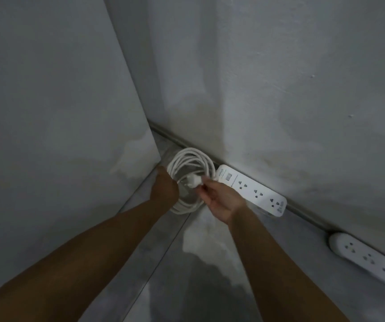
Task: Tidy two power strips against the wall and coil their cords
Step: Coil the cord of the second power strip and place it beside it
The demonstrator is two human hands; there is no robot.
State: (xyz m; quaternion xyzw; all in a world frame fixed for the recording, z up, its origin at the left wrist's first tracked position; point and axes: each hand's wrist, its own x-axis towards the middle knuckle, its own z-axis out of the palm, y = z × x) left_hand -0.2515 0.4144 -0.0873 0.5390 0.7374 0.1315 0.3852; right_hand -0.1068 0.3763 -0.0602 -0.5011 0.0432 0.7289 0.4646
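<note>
Cord (192, 155) is white and wound into a round bunch of loops. It sits low in the corner, just beside the end of the first strip (251, 190). That strip lies flat on the floor (210, 252), touching the wall (303, 89). A second strip (368, 259) lies along the same wall, well apart to the right.

The left grip (164, 189) is curled round the left side of the loops. The right grip (219, 198) pinches the plug (193, 181) in its fingertips, in the middle of the ring. I cannot tell if the loops rest on the floor or hang.

The cord looks light and bendy but a bit springy, so the loops may pop open if let go. It is best to hold all the loops in one bunch. Hold the plug by its hard body, not by the thin wire.
</note>
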